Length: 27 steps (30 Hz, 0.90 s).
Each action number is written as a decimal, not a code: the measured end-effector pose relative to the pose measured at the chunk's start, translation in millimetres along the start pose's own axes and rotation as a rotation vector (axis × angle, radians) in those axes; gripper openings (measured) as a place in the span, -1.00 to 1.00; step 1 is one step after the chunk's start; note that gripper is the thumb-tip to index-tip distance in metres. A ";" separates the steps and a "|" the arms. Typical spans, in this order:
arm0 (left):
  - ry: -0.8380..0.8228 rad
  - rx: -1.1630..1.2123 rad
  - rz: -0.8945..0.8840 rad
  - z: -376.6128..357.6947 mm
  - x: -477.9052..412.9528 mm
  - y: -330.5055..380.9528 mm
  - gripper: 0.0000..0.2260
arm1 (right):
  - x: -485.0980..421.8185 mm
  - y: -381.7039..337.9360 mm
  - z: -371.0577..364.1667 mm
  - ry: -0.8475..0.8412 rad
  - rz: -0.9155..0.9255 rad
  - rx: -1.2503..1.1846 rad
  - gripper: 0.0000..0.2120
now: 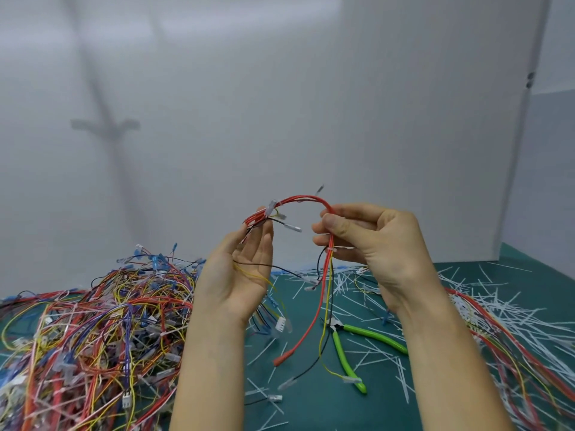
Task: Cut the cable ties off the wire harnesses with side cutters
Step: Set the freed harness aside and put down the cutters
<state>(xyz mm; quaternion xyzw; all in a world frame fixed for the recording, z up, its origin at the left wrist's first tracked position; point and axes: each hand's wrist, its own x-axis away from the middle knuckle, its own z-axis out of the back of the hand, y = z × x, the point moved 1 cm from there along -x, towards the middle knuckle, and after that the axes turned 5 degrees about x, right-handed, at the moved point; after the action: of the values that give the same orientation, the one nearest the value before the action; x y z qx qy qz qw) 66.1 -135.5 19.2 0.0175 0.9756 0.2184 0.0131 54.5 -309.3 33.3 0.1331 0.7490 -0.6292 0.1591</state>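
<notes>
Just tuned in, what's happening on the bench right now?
A person holds one red wire harness up in both hands. The left hand pinches one end and the right hand pinches the bend, with loose wires dangling. A white cable tie is still on it. The green side cutters lie on the mat, between a harness pile and cut tie scraps.

Red harness (303,199), green-handled cutters (367,339), teal mat (311,396)

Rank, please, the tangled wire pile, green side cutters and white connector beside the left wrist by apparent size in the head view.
1. tangled wire pile, largest by far.
2. green side cutters.
3. white connector, smallest.
</notes>
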 end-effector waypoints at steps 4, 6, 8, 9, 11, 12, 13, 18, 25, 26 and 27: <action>0.010 -0.017 -0.013 2.1 -3.2 -1.7 -0.84 | -0.9 0.1 4.2 0.001 0.017 0.048 -0.92; -0.002 -0.026 -0.006 0.7 -4.5 -1.6 -0.83 | -1.8 1.0 5.5 -0.015 0.026 0.059 -0.90; 0.001 -0.035 -0.013 3.5 -5.9 -1.7 -0.82 | -2.9 1.8 5.7 -0.023 0.010 0.068 -0.88; 0.002 -0.036 -0.017 4.3 -5.2 -1.7 -0.82 | -3.1 1.8 5.5 -0.023 0.009 0.066 -0.88; 0.001 -0.033 -0.017 3.7 -4.4 -1.2 -0.82 | -3.2 1.7 4.8 -0.027 0.012 0.063 -0.91; 0.000 -0.032 -0.015 3.4 -4.2 -1.1 -0.82 | -2.8 1.8 4.5 -0.029 0.012 0.060 -0.91; 0.000 -0.029 -0.013 3.1 -4.2 -1.1 -0.81 | -2.6 2.0 4.5 -0.028 0.015 0.057 -0.92; -0.015 -0.031 -0.010 3.1 -3.1 0.6 -0.81 | -2.0 2.1 4.5 -0.031 0.017 0.059 -0.93; -0.026 -0.057 -0.029 4.5 -3.4 1.8 -0.81 | -3.2 4.0 7.4 -0.028 -0.005 0.045 -0.93; -0.030 -0.067 -0.031 5.2 -4.0 2.0 -0.80 | -3.3 4.1 8.2 -0.029 -0.013 0.046 -0.92; -0.037 -0.081 -0.033 5.5 -4.0 2.3 -0.80 | -3.7 4.4 9.2 -0.033 -0.024 0.049 -0.92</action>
<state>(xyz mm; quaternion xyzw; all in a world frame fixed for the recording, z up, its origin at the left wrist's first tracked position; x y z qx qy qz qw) 70.4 -131.2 15.3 0.0049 0.9657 0.2571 0.0355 60.2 -317.6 29.3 0.1176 0.7323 -0.6513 0.1605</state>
